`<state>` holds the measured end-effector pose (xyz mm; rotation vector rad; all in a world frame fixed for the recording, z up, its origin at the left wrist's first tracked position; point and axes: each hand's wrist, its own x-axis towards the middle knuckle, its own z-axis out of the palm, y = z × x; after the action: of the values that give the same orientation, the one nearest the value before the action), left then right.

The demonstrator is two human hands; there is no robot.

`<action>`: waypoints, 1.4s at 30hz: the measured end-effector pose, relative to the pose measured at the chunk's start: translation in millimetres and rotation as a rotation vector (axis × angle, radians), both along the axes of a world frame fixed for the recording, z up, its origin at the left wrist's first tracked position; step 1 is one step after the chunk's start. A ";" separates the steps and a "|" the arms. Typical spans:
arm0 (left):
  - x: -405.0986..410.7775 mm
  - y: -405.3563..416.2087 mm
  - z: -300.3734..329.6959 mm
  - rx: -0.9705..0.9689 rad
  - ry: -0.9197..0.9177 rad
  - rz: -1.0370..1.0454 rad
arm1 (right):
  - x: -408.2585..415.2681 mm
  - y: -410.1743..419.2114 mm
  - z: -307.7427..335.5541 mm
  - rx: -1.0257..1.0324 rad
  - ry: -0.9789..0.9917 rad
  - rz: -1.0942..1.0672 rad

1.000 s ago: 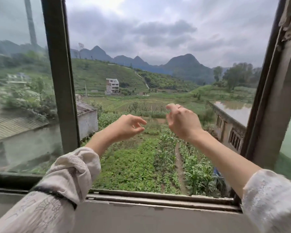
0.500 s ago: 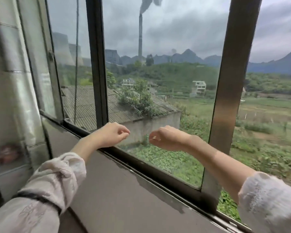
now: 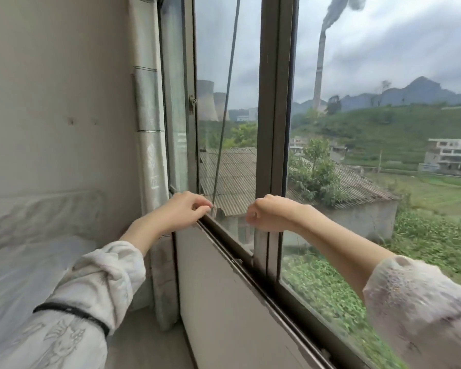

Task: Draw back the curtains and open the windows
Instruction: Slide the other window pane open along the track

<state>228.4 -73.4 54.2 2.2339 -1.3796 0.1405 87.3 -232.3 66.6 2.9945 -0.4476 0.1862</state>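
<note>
**A:** Start at your far left. What lies there?

**B:** A bed with pale rumpled bedding [image 3: 24,262] sits against the plain off-white wall [image 3: 59,89]. Just right of it, your pale patterned curtain [image 3: 148,115] hangs bunched in a narrow column at the corner, drawn back against the wall and clear of the glass.

**A:** And your left hand?

**B:** Your left hand [image 3: 183,209] reaches out from a loose white sleeve with a black band [image 3: 72,312]. Its fingers [image 3: 201,206] are curled loosely downward, tips close together, hovering just above the lower track of the grey metal sliding window frame [image 3: 224,235]. You cannot tell whether they touch the track; they grip nothing. The curtain is to the left of that hand and behind it, apart from the fingers.

**A:** What stands between your hands?

**B:** The glass pane on the left [image 3: 226,102], with a small latch [image 3: 191,102] on its left stile, well above the left fingers.

**A:** The right hand?

**B:** Your right hand [image 3: 270,213] is held in a loose fist, fingers curled in and holding nothing, right in front of the grey upright window stile [image 3: 276,102]. Whether it touches the stile you cannot tell.

**A:** Further right?

**B:** A corrugated grey roof [image 3: 357,187], green fields, and a tall smoking chimney [image 3: 319,62].
</note>
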 end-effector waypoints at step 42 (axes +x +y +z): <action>582.7 -260.6 124.0 -0.563 -0.314 -0.143 | 635.5 -230.2 51.4 -0.617 -0.500 -0.206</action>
<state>811.1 -334.1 178.2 1.6857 -1.4293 0.7571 722.8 -462.4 118.0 2.2600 -0.6027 0.8818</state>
